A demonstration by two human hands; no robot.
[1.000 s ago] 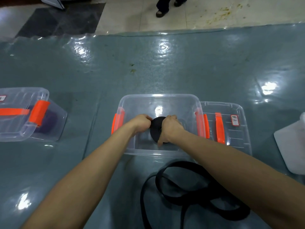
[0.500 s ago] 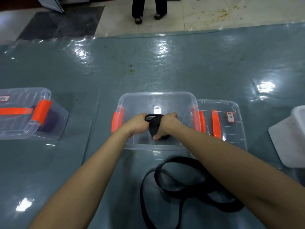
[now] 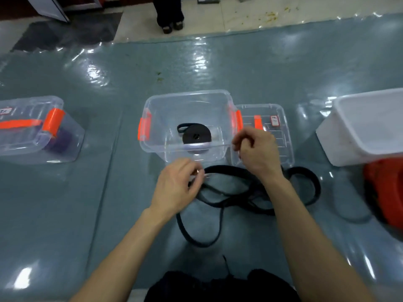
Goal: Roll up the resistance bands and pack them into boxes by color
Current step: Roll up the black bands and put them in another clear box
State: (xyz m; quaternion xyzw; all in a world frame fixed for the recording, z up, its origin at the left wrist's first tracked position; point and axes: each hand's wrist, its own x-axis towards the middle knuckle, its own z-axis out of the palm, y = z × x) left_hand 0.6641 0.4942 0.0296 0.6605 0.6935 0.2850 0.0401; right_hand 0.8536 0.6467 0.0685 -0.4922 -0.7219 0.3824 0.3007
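A glossy blue-grey floor mat [image 3: 261, 73] under a wrinkled clear film carries everything; past its far edge lies pale tiled floor [image 3: 239, 14], where a standing person's legs [image 3: 170, 16] show. Half a second ago both hands were down inside the open clear box [image 3: 189, 99], clasped round the rolled black band [image 3: 197, 136]. Now the roll lies alone on the box bottom, one small end loop sticking out, and both hands have come back toward the near edge. The left hand [image 3: 176, 188] is over the loose black band [image 3: 235, 199] sprawled in front of the box, fingers curled at its far loop; blur hides whether they pinch it. The right hand [image 3: 257, 149] hangs apart from it, loosely curled and holding nothing, above the box's near right corner. The box's lid [image 3: 281, 127] lies flat against its right side. Toward the left edge a closed clear box [image 3: 32, 127] with orange clips holds a purple band [image 3: 61, 140]. At the right edge are a white tub [image 3: 370, 127] and a blurred red thing [image 3: 386, 192].
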